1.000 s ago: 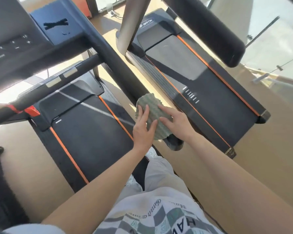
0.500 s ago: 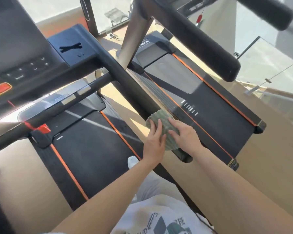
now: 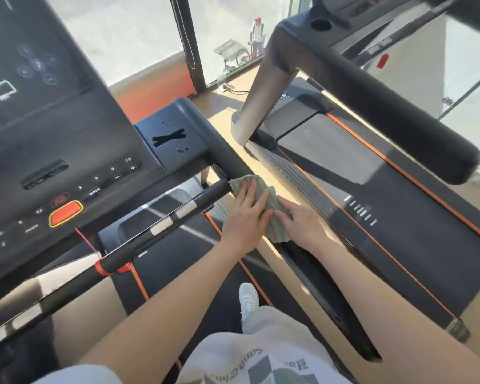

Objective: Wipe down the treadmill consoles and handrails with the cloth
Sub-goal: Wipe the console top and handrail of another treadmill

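Crumpled grey-green ridged cloth [image 3: 264, 202]: draped over black padded handrail [image 3: 229, 159], just below dark treadmill console [image 3: 53, 120]. Left hand [image 3: 247, 218]: flat, fingers straight, pressing cloth. Right hand [image 3: 302, 227]: fingers on cloth; grasp cannot be told.

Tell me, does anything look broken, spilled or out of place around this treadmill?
Nothing stands out. The left hand and right hand press the green cloth onto the handrail; the console looks intact, and its red safety cord hangs down normally.
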`<state>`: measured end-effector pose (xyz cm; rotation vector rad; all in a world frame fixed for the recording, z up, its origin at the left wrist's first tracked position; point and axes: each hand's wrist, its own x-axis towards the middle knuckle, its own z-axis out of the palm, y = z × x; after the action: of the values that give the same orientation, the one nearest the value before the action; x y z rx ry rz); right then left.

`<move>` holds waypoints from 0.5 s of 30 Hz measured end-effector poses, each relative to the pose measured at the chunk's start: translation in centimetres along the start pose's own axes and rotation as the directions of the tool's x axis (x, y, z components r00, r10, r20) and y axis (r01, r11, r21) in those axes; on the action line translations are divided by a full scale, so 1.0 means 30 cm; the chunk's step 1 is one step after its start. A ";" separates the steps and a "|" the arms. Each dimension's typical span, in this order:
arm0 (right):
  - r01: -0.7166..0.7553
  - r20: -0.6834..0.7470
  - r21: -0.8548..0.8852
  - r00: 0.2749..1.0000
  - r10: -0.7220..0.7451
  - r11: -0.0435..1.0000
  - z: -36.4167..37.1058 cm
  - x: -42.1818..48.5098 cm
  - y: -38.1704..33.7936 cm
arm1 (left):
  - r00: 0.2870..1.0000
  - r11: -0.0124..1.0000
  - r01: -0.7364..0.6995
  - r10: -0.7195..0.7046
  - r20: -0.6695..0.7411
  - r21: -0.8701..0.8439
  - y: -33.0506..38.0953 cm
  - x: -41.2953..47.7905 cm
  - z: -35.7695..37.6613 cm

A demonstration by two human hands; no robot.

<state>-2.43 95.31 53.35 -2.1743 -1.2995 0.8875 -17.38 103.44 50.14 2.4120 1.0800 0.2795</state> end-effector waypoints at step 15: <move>0.235 0.031 0.000 0.971 -0.235 0.972 0.071 0.341 -0.231 | 0.996 0.910 0.089 -0.093 -0.010 0.404 -0.304 0.253 -0.225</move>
<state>-4.54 107.67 53.46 -1.9634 -1.5360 0.8260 -20.71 116.62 51.32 2.7045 1.3525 0.0083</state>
